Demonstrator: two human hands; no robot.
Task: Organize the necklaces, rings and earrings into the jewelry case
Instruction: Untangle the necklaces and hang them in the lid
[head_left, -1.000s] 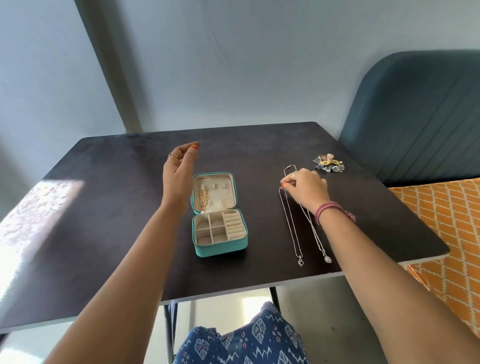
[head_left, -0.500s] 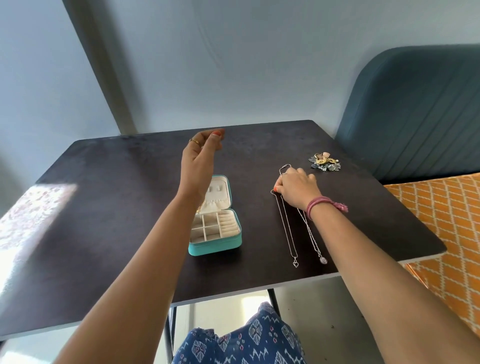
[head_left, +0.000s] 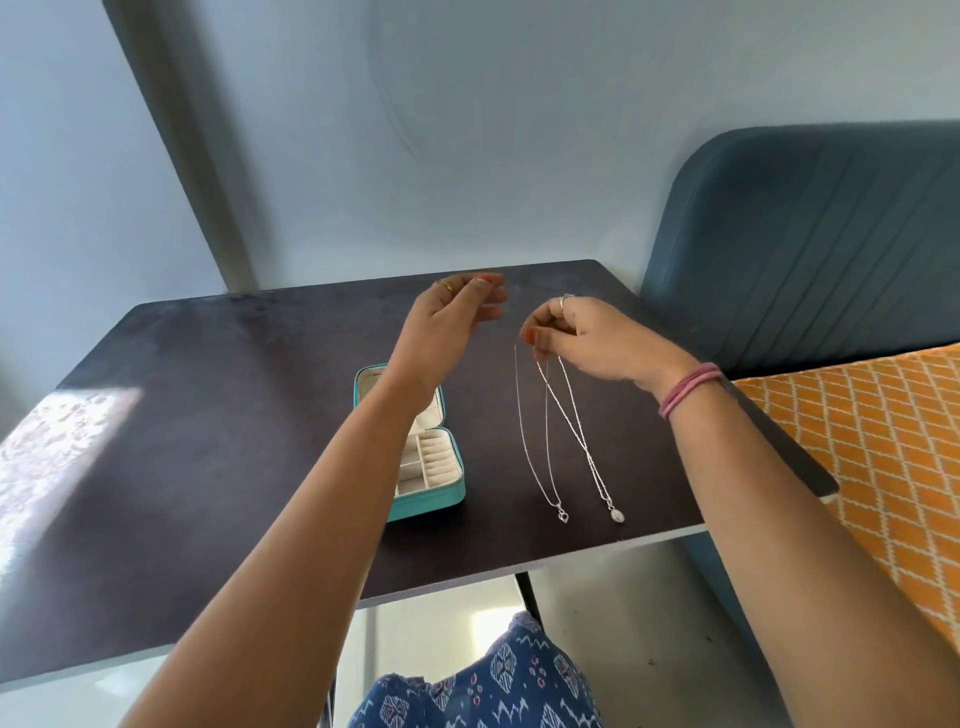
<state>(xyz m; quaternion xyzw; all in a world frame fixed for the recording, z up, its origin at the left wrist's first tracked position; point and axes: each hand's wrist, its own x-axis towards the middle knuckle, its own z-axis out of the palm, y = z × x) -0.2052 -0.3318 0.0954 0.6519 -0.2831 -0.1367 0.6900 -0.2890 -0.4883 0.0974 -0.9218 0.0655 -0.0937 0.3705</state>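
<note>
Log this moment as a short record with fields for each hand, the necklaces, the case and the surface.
left hand: raised above the case, fingers relaxed, holding nothing
right hand: pinches the top ends of both chains
silver necklaces: two, hanging from the grip, pendants low near the table's front edge
jewelry case: teal, lid open, partly hidden by the left forearm
table: dark top

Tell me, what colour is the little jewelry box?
Teal outside, cream inside; jewelry box, head view.

Dark table (head_left: 218, 447), blue chair (head_left: 810, 249), orange cushion (head_left: 872, 447)
</note>
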